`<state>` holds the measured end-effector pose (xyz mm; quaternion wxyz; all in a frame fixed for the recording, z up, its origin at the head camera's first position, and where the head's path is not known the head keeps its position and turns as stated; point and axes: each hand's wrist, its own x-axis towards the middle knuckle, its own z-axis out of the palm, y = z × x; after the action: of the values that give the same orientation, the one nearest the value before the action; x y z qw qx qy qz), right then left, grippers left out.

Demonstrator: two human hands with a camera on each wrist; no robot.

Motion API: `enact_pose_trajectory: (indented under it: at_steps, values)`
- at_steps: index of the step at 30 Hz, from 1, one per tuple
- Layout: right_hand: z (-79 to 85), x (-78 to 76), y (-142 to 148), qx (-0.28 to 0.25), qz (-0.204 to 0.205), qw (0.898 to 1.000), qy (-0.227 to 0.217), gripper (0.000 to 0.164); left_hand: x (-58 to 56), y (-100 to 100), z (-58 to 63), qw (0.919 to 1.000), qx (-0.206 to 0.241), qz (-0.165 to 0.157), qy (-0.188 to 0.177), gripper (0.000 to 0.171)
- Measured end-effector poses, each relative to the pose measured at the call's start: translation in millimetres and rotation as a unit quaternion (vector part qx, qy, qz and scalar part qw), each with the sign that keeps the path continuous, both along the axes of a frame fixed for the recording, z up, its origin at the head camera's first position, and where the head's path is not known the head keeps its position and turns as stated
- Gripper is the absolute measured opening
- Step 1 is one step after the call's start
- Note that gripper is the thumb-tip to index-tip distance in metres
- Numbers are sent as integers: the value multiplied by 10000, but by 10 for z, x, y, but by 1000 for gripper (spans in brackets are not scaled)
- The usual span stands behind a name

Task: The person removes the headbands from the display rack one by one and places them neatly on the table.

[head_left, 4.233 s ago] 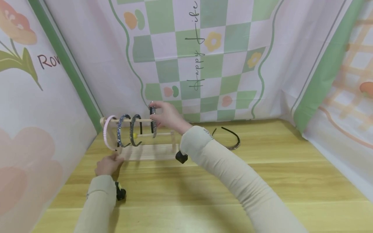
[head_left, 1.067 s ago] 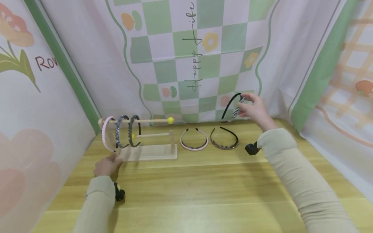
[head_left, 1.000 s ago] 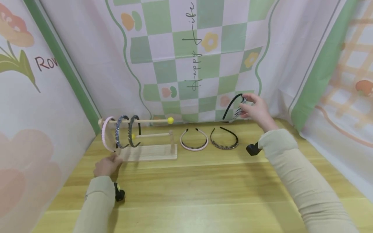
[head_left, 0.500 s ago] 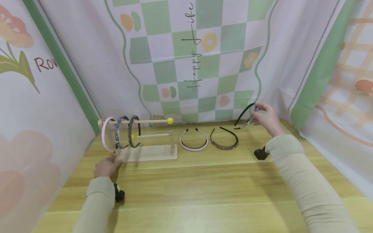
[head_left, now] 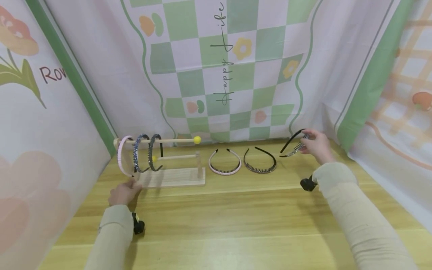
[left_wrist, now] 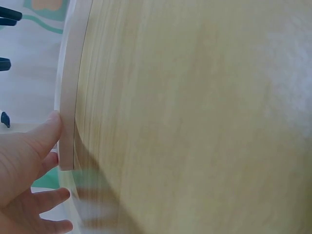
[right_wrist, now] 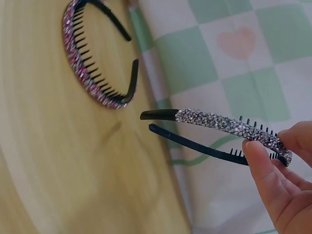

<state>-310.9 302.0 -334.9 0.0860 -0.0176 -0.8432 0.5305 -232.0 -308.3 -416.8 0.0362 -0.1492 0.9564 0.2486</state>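
Between thumb and fingers, my right hand [head_left: 316, 145] pinches a black toothed headband [right_wrist: 214, 123] studded with silver glitter. It is held tilted at the right back, its two ends pointing left. My left hand [head_left: 124, 193] is at the near left corner of a wooden headband stand [head_left: 172, 182], thumb and forefinger gripping its base [left_wrist: 69, 97]. A pink headband [head_left: 121, 157], a blue glitter one [head_left: 136, 153] and a dark one [head_left: 151, 153] hang on the stand's upper rod. To the right, a pink headband [head_left: 225, 172] and a reddish glitter headband [right_wrist: 80, 63] lie on the table.
The upper rod [head_left: 179, 140] ends in a yellow ball [head_left: 197, 140]; a lower rod [head_left: 179, 156] runs beneath. Printed curtains [head_left: 236, 112] close off the wooden table [head_left: 219, 225] at the back and both sides.
My right hand took the silver headband off the upper rod, carried it right past the two lying headbands, and has lowered it toward the table. My left hand has stayed at the stand.
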Motion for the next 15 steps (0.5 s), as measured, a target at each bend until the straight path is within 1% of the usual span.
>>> enact_pose_trajectory:
  at_steps: [3, 9, 15]
  values:
    - [-60, -3, 46, 22, -43, 10000, -63, 49, -4, -1, -8, 10000, 8, 16, 15, 73]
    - [-185, 3, 130, -98, -122, 9996, -225, 48, -5, 4, -13, 10000, 27, 20, 38, 72]
    - [-288, 32, 202, -193, -57, 9990, -389, 50, -6, 5, -12, 10000, 22, 28, 15, 72]
